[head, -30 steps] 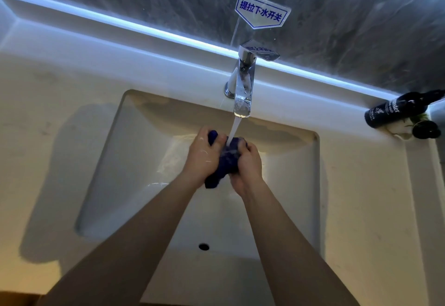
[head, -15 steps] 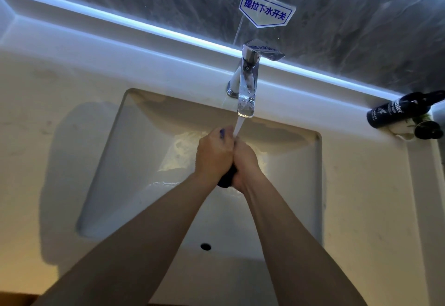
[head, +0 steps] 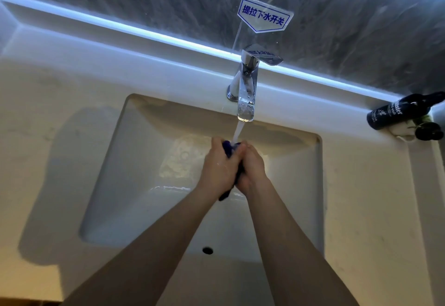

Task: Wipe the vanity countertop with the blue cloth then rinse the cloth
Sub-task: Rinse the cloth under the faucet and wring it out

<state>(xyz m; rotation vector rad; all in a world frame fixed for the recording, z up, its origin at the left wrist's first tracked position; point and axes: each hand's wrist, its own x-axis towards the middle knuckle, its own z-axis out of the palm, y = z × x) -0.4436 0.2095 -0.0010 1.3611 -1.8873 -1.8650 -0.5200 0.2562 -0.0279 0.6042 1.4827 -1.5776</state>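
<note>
The blue cloth [head: 228, 149] is squeezed between my two hands over the white sink basin [head: 125, 185]. Only its top bunch and a dark tail hanging below my palms show. My left hand [head: 218, 166] and my right hand [head: 252, 168] press together around it. Water runs from the chrome faucet [head: 246, 89] straight onto the top of the cloth. The pale vanity countertop [head: 48, 137] surrounds the basin on both sides.
A dark bottle [head: 390, 114] lies on its side at the counter's far right, with a small dark item [head: 428, 132] beside it. A blue-lettered label [head: 263, 16] is stuck on the mirror above the faucet. An overflow hole [head: 207, 250] marks the basin's near wall.
My hands closed together around the cloth, hiding most of it, then shifted slightly so a bit more blue shows at top and bottom. Water keeps running.
</note>
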